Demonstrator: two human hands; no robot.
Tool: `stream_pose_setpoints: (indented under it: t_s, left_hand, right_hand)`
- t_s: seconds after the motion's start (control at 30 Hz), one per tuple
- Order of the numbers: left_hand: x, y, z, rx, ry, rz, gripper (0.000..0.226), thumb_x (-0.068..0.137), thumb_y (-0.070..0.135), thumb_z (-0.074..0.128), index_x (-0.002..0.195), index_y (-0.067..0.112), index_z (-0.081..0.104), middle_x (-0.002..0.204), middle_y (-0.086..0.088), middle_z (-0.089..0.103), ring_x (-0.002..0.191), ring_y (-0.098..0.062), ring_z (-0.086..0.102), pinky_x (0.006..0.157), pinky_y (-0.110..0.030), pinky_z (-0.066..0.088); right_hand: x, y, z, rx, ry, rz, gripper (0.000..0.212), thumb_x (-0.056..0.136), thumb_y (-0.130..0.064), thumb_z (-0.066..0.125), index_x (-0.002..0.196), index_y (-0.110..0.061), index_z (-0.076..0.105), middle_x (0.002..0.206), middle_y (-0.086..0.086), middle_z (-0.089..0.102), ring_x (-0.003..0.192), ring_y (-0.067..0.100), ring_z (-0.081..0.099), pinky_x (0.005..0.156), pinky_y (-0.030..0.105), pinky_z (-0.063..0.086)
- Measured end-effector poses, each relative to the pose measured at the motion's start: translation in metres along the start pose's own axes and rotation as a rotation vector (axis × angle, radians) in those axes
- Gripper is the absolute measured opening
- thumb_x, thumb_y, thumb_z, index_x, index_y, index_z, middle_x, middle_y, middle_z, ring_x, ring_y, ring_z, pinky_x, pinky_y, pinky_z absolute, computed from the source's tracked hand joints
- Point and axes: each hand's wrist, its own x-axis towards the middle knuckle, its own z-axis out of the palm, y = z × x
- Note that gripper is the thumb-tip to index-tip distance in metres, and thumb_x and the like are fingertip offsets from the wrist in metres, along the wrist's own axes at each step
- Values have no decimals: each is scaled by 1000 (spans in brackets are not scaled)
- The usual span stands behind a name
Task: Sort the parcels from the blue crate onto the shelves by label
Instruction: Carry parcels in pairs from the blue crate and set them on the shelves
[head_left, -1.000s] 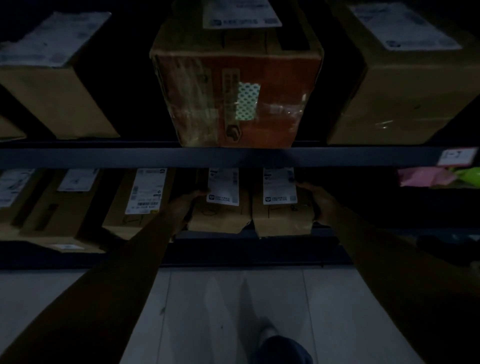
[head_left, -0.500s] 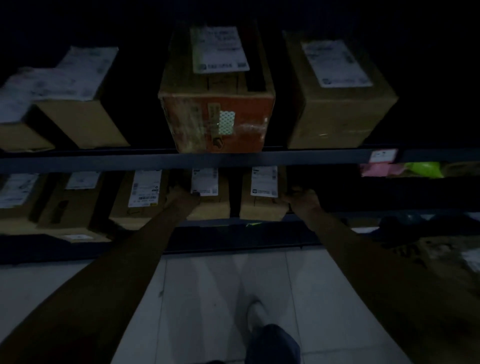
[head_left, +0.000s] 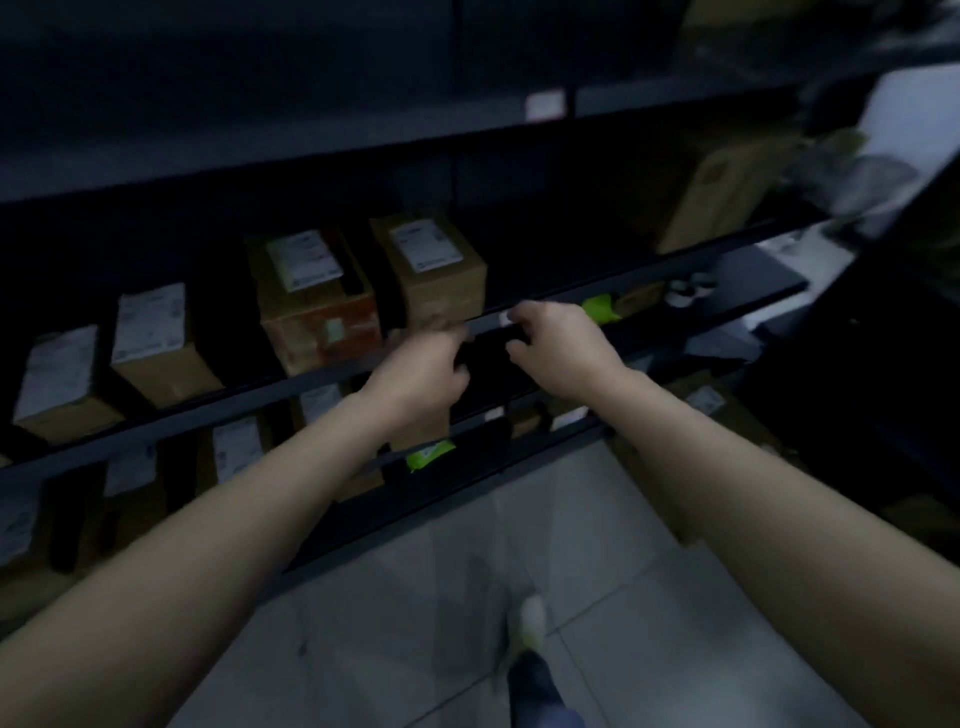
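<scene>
My left hand and my right hand hover side by side in front of the dark shelf rail, fingers loosely curled, holding nothing. Behind them on the middle shelf stand an orange-fronted box and a brown box, each with a white label on top. Labelled parcels sit on the lower shelf, partly hidden by my left forearm. The view is blurred and tilted. No blue crate is in view.
Two more labelled boxes stand at the left of the middle shelf. A tall carton stands far right, a green packet beside my right hand. Loose parcels lie on the tiled floor at right.
Both hands have come out of the lower shelf, away from the two small parcels, and risen to the middle rail. The view has pulled back and swung right.
</scene>
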Motion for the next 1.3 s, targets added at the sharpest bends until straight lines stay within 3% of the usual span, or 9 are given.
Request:
stream_pose_setpoints:
  t_s: [0.13, 0.37, 0.67, 0.83, 1.3]
  left_hand:
    - [-6, 113, -51, 207, 141, 295, 45, 90, 30, 51, 133, 18, 47, 131, -7, 49, 120, -29, 44, 100, -43, 31]
    - [-41, 299, -91, 196, 337, 751, 44, 85, 27, 58, 127, 15, 53, 127, -11, 53, 115, -33, 49, 94, -45, 38]
    - [-127, 552, -26, 45, 390, 1176, 41, 88, 22, 55, 127, 11, 52, 124, -14, 54, 113, -35, 49, 94, -45, 36]
    - [-198, 676, 34, -120, 328, 1386, 40, 89, 23, 55, 126, 9, 54, 122, -13, 56, 113, -34, 51, 95, -45, 37]
    - [-416, 922, 191, -310, -182, 1929, 41, 92, 26, 50, 131, 13, 49, 127, -9, 52, 115, -31, 49, 95, -42, 36]
  right_hand:
    - [-71, 12, -97, -278, 248, 30, 38, 93, -29, 54, 128, -14, 56, 119, 11, 61, 113, 33, 50, 90, 42, 42]
    - [-219, 60, -227, -477, 541, 321, 37, 91, -33, 53, 122, -13, 57, 120, 11, 60, 112, 34, 51, 90, 43, 42]
    - [-452, 152, -316, -710, 746, 791, 42, 94, -34, 51, 130, -13, 51, 127, 10, 57, 118, 31, 49, 95, 42, 39]
    - [-592, 203, -337, -710, 761, 1032, 41, 94, -32, 52, 130, -12, 51, 126, 12, 56, 118, 32, 48, 93, 42, 39]
    - [-914, 269, -323, -578, 837, 1897, 39, 91, -28, 53, 126, -9, 56, 124, 17, 57, 114, 38, 50, 92, 45, 43]
